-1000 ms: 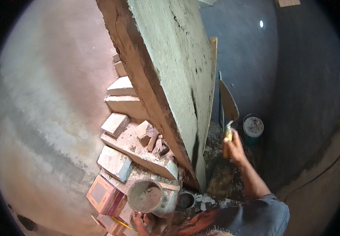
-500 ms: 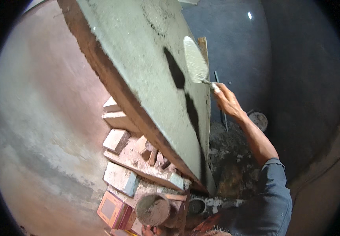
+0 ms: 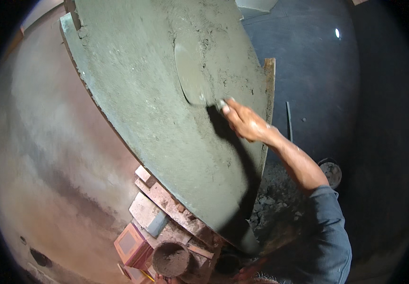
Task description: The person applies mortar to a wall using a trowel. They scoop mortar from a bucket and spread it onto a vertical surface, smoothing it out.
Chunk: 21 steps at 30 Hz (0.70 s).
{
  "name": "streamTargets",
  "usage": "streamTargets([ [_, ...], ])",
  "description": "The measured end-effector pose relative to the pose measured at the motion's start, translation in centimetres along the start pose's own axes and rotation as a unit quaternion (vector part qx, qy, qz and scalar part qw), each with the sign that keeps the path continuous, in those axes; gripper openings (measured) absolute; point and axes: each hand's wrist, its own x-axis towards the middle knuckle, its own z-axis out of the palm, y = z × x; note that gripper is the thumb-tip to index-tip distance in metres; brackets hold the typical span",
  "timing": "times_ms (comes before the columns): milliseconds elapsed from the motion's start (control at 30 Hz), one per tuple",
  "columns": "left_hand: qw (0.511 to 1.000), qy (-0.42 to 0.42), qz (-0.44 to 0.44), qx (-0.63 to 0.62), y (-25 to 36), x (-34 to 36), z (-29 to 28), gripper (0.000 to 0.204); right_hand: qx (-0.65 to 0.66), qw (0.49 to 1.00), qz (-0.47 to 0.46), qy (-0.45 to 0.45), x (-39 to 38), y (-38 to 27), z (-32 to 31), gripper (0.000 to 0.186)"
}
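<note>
My right hand (image 3: 246, 122) is closed round the handle of a plastering trowel (image 3: 191, 78). The trowel's broad blade lies against the rough grey mortar face of a wide slab-like surface (image 3: 152, 118). A dark shadow of hand and arm falls across this surface. At the bottom edge, only a few fingers of my left hand (image 3: 161, 279) show, at the near rim of a dark bucket (image 3: 170, 259) with mortar in it. They seem to grip that rim; the rest of this hand is out of the picture.
Pale blocks (image 3: 147, 212) and a red-and-orange box (image 3: 131, 244) lie lower left, below the surface's edge. A wooden strip (image 3: 269, 80) edges its right side. Beyond are a round container (image 3: 330, 173), rubble (image 3: 273, 203) and a thin bar (image 3: 289, 120) by the dark wall.
My right hand has brought the trowel leftward, from beside the right edge onto the mortar face. The view has shifted, and the bucket sits slightly lower and further left.
</note>
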Motion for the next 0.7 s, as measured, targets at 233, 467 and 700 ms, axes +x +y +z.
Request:
streamTargets([
  [233,0.998,0.028,0.055,0.024,0.7,-1.1,0.1,0.051,-0.04,0.987,0.116,-0.106,-6.2,4.4,-4.2,0.049],
  [467,0.991,0.038,0.109,0.074,1.7,-1.9,1.2,0.049,0.053,0.989,0.135,-0.022,1.5,0.2,-7.7,0.049],
  [700,0.979,0.04,0.153,0.126,2.7,-1.5,2.0,0.047,-0.004,0.997,-0.004,-0.072,3.7,-4.0,-4.6,0.051],
])
